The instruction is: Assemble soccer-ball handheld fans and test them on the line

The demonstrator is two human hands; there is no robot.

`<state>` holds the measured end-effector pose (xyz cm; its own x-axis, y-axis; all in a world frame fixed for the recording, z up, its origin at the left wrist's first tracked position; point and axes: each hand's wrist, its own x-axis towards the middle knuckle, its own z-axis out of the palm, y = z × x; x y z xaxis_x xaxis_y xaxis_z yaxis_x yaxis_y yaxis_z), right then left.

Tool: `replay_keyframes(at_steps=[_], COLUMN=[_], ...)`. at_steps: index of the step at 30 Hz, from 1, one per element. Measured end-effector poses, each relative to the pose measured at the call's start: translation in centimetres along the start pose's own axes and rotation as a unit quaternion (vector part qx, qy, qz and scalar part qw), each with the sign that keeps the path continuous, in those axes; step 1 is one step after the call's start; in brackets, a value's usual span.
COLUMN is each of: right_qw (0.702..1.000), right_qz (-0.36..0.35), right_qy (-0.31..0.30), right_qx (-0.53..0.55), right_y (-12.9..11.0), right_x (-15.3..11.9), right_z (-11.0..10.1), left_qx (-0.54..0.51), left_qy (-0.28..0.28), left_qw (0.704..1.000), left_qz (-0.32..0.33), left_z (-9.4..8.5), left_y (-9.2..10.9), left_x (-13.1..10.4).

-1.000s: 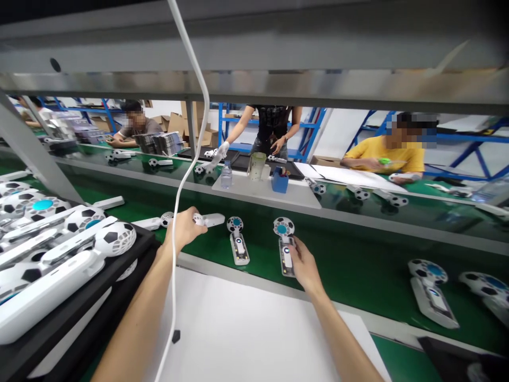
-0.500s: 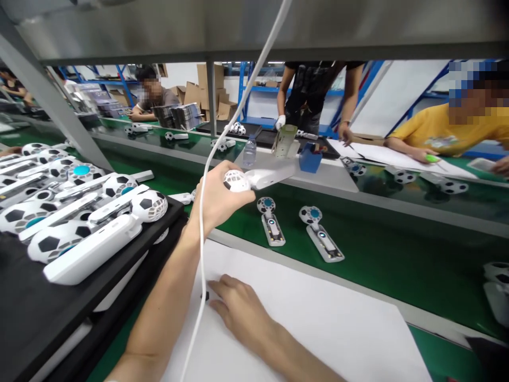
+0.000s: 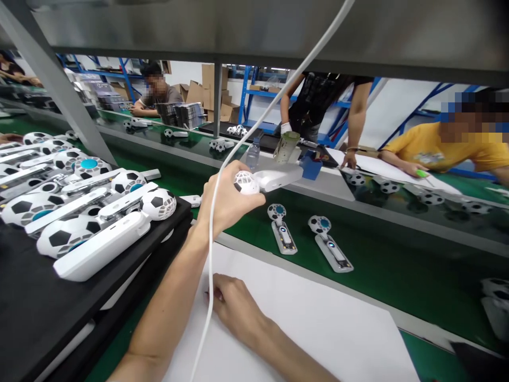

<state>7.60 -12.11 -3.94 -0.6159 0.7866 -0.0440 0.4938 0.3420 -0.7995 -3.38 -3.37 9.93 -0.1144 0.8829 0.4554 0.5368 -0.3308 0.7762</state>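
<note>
My left hand (image 3: 223,208) is closed round the ball-shaped head of a white handheld fan (image 3: 281,178) with a soccer-ball pattern. Its white handle points right, over the green belt. Lower down, my right hand (image 3: 237,305) rests on a white sheet (image 3: 318,313), thumb and forefinger pinched together at a small black piece, which they almost wholly hide. Past the sheet, two similar fans, one nearer (image 3: 334,249) and one (image 3: 283,233) to its left, lie on the belt with their handles opened, inner parts showing.
A white cable (image 3: 212,254) hangs across my view, in front of my left wrist. At left, a black tray (image 3: 115,297) carries several soccer-ball fans. A metal shelf (image 3: 238,32) spans overhead. Across the line are a water bottle (image 3: 253,154), a blue holder (image 3: 311,165) and several co-workers.
My right thumb and fingers have closed on the small black piece that lay on the sheet. My left hand keeps the fan raised. The whole view has shifted slightly.
</note>
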Motion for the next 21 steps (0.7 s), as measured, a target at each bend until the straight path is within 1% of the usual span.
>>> replay_keyframes(at_steps=[2,3,5,7,10,12,14,16,18,19,21], right_qw=[0.999,0.998,0.992,0.98,0.957,0.951,0.939,0.917,0.898,0.894,0.895], right_qz=[0.002,0.001,0.002,0.006,-0.002,-0.039,-0.1,-0.163,-0.199,-0.204,-0.198], right_qy=[0.019,0.03,0.065,0.113,0.186,0.238,0.306,0.363,0.391,0.395,0.389], right_qx=[0.042,0.059,0.104,0.162,0.222,0.196,0.121,0.034,-0.04,-0.065,-0.098], right_y=[-0.4,-0.7,-1.4,-2.3,-3.3,-3.5,-3.4,-3.2,-3.1,-3.1,-3.0], right_x=[-0.4,-0.7,-1.5,-2.6,-4.7,-6.1,-7.3,-8.1,-8.6,-8.7,-8.8], right_z=[-1.2,-2.2,-4.6,-7.5,-11.0,-12.6,-13.6,-14.4,-15.2,-15.6,-16.2], left_qx=[0.001,0.001,-0.005,-0.019,-0.036,-0.035,-0.031,-0.031,-0.038,-0.045,-0.065], left_qy=[0.0,0.002,0.005,0.0,-0.028,-0.05,-0.077,-0.115,-0.169,-0.198,-0.257], left_qw=[1.0,1.0,1.0,1.0,0.999,0.998,0.996,0.993,0.985,0.979,0.964], left_qz=[0.003,0.002,-0.002,-0.004,-0.002,0.005,0.017,0.025,0.029,0.031,0.033], left_z=[-0.2,-0.2,-0.1,0.1,0.6,1.0,1.5,2.0,2.7,3.1,3.9], left_y=[0.3,0.5,0.8,1.0,1.5,1.9,2.5,3.0,3.5,3.7,4.0], left_x=[-0.1,-0.2,-0.3,-0.5,-0.8,-1.2,-1.6,-2.0,-2.5,-2.7,-3.2])
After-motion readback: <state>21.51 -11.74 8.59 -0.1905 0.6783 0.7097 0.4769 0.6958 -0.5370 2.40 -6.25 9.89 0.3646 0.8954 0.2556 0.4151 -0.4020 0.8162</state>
